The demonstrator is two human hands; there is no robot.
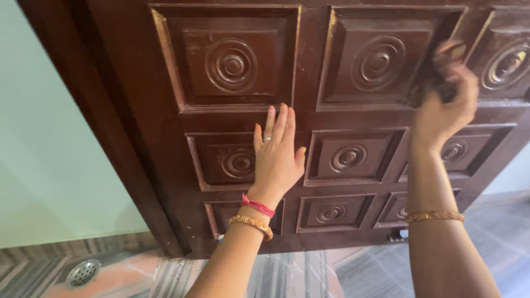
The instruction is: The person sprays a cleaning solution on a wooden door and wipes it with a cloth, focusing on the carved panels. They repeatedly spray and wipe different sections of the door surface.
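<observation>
Pressing flat against the dark brown carved wooden door [309,118], the left hand [276,157] has its fingers straight and close together, pointing up, with the palm on the raised strip between two square panels; it grasps nothing and simply rests on the wood. A silver ring sits on one finger, and a red thread [257,206] and a gold bangle [251,225] circle the wrist. Up and to the right, the right hand [444,107] is curled around a small dark bunched thing, probably a cloth [433,74] (motion blur hides its shape, so what it is cannot be told for sure), and holds it against the edge of the upper middle panel, whose centre bears a carved ring rosette [380,60]. So the cloth lies at the fingertips of the right hand, touching the door, well apart from the left hand and higher than it; the right hand is plainly the nearer of the two. A second gold bangle [435,216] rings the right forearm. Door panels run in rows and columns, each with a round carving. Pale green wall [49,154] stands left of the door frame, and below it striped stone floor [287,276] holds a round metal drain cover [83,273].
</observation>
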